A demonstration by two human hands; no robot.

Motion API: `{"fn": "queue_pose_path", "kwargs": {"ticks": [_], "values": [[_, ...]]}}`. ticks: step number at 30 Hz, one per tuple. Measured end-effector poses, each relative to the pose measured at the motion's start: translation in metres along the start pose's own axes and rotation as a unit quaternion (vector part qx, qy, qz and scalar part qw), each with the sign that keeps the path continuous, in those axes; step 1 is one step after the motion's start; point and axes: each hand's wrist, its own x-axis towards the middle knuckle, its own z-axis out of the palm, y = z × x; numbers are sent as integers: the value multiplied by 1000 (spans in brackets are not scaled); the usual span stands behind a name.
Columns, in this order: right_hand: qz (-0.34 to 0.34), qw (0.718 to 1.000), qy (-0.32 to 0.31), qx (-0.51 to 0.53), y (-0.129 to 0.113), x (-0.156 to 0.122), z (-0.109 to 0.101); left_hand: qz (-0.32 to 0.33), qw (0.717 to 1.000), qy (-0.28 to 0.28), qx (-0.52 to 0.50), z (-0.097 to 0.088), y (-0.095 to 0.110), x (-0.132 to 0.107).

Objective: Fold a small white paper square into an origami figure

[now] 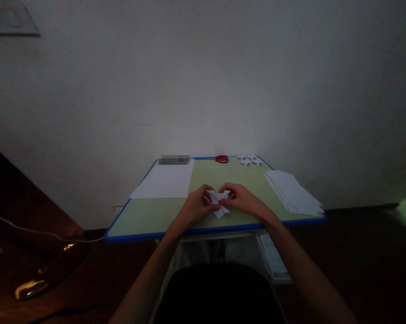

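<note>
A small folded piece of white paper [219, 201] lies near the front middle of a green table with a blue rim [149, 235]. My left hand [196, 205] pinches the paper's left side, fingers curled on it. My right hand [240, 199] grips its right side, fingers bent over the top fold. Both hands touch the paper and meet over it.
A large white sheet [165, 182] lies at the back left. A stack of white paper strips [292, 192] sits at the right. Red scissors [221, 159] and several small folded paper pieces [251, 159] rest by the wall. A white cable [27, 229] runs at the left.
</note>
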Motion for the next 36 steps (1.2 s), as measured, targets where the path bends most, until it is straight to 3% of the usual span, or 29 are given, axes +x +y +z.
{"fn": "queue_pose_path", "kwargs": {"ticks": [4, 8, 16, 28, 36], "values": [[-35, 991, -5, -128, -4, 2, 0, 31, 998, 1, 57, -4, -2, -2], [-86, 961, 14, -261, -12, -3, 4, 93, 990, -13, 107, -7, -3, -4], [-137, 897, 38, -419, -25, -21, 17, 104, 981, -25, 163, -7, -3, -9], [-182, 923, 51, -336, -12, -44, 15, 149, 948, -26, 280, -1, 0, -22], [-170, 936, 65, -303, -9, -59, 25, 173, 922, -52, 342, -5, 6, -33]]}}
